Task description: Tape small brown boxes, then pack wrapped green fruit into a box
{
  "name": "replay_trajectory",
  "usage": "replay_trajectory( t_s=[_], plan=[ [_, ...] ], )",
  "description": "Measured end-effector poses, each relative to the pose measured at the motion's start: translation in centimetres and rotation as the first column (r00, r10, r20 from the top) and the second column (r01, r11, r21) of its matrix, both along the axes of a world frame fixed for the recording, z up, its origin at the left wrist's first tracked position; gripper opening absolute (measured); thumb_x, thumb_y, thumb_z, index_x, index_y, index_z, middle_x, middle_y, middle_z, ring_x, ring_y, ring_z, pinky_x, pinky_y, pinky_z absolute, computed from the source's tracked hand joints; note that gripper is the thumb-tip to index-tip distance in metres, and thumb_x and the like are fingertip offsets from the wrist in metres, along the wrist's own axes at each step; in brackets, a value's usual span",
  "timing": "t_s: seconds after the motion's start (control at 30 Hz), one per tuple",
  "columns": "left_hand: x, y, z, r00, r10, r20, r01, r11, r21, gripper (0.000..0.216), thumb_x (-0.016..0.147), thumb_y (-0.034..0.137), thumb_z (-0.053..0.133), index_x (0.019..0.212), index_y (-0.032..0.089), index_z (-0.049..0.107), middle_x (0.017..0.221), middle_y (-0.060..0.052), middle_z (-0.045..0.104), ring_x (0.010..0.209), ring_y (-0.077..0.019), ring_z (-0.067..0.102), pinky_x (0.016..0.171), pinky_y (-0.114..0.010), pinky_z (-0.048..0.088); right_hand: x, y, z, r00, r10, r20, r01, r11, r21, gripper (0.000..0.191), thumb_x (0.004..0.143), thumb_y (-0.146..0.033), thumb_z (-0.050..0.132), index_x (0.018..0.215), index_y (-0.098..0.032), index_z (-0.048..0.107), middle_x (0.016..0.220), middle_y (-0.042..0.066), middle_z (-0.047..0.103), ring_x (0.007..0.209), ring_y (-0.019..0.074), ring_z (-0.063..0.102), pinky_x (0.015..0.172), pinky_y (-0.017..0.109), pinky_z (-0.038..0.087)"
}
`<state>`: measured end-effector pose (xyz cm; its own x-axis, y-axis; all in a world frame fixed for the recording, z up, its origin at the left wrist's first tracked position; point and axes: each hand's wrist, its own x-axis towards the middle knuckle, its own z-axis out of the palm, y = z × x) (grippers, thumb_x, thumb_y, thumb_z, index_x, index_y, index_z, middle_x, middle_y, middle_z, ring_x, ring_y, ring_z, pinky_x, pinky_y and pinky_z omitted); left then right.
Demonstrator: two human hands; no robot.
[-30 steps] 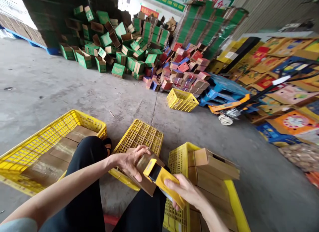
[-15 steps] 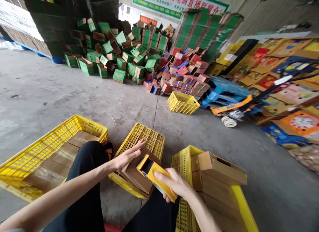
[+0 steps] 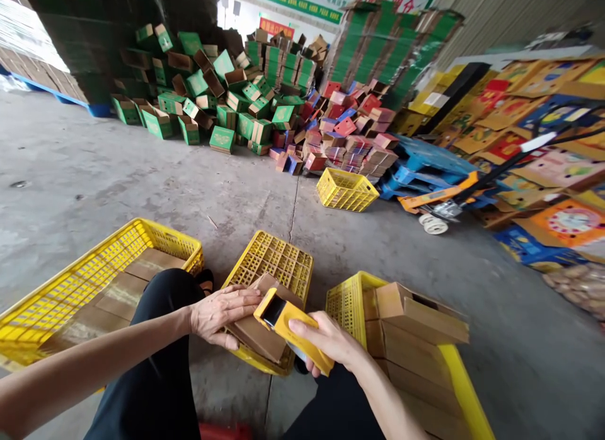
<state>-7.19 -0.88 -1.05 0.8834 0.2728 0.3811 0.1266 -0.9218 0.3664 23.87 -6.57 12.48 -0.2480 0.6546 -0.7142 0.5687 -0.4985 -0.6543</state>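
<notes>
A small brown cardboard box (image 3: 258,334) lies on an upturned yellow crate (image 3: 278,258) in front of my knees. My left hand (image 3: 220,312) rests on the box's left side, fingers laid flat across it and thumb under its near edge. My right hand (image 3: 331,344) is closed round the handle of a yellow tape dispenser (image 3: 288,323), whose black front end sits on top of the box near my left fingertips.
A yellow crate (image 3: 94,273) of flat brown cartons sits to my left, another yellow crate (image 3: 466,389) of brown boxes to my right. Further off stand a small yellow crate (image 3: 346,189), heaps of green boxes (image 3: 222,93) and red boxes (image 3: 345,134), a pallet jack (image 3: 437,203) and colourful cartons (image 3: 543,144).
My left hand has gone from fingers raised over the box's far edge to lying flat on its left side. The tape dispenser has slid slightly left across the box top.
</notes>
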Motion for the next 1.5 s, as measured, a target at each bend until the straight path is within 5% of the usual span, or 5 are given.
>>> replay_trajectory(
  t_s=[0.23,0.53,0.9,1.2,1.5],
  plan=[
    [-0.9,0.9,-0.9,0.988,0.154,0.002,-0.154,0.987,-0.039,0.084,0.098,0.077,0.043,0.165,0.028,0.034,0.162,-0.016,0.049,0.151,-0.0342,0.044,0.123,-0.048,0.030,2.4,-1.0,-0.7,0.997,-0.057,0.055,0.058,0.998,-0.010,0.067,0.083,-0.081,0.064,0.106,-0.019,0.056,0.060,0.001,0.072,0.048,0.0179,0.070,0.042,0.020,0.050],
    [-1.0,0.4,0.9,0.986,0.169,-0.007,-0.169,0.983,-0.067,0.091,0.091,0.086,0.043,0.160,0.026,0.043,0.157,-0.016,0.055,0.146,-0.0373,0.048,0.126,-0.053,0.022,2.9,-0.9,-0.2,0.990,-0.085,0.112,0.091,0.995,-0.047,0.068,0.085,-0.078,0.065,0.115,-0.019,0.051,0.058,0.001,0.071,0.048,0.0186,0.071,0.042,0.020,0.048],
    [3.1,-1.8,2.8,0.995,0.053,-0.085,-0.048,0.997,0.056,0.116,0.093,0.079,0.053,0.170,0.011,-0.001,0.171,-0.023,0.026,0.157,-0.0398,0.029,0.130,-0.051,0.025,3.4,-1.2,-0.3,0.997,-0.052,0.056,0.054,0.998,-0.025,0.068,0.082,-0.082,0.066,0.108,-0.021,0.051,0.060,-0.001,0.072,0.048,0.0173,0.069,0.041,0.020,0.043],
    [2.7,-0.2,1.9,0.996,0.006,-0.089,-0.004,1.000,0.022,0.111,0.093,0.076,0.058,0.170,0.017,0.005,0.171,-0.021,0.027,0.158,-0.0372,0.029,0.130,-0.052,0.025,5.4,-2.4,-0.9,0.999,-0.036,-0.007,0.035,0.998,-0.050,0.072,0.077,-0.086,0.066,0.103,-0.020,0.055,0.061,0.000,0.072,0.050,0.0186,0.072,0.043,0.020,0.048],
    [4.0,-1.0,3.6,0.991,0.017,-0.135,-0.016,1.000,0.012,0.112,0.092,0.076,0.058,0.170,0.015,0.007,0.171,-0.021,0.028,0.158,-0.0387,0.029,0.131,-0.053,0.023,5.7,-2.5,-2.3,0.997,-0.081,0.017,0.082,0.996,-0.044,0.074,0.080,-0.082,0.067,0.114,-0.019,0.051,0.061,0.001,0.072,0.052,0.0213,0.074,0.046,0.023,0.052]
  ],
)
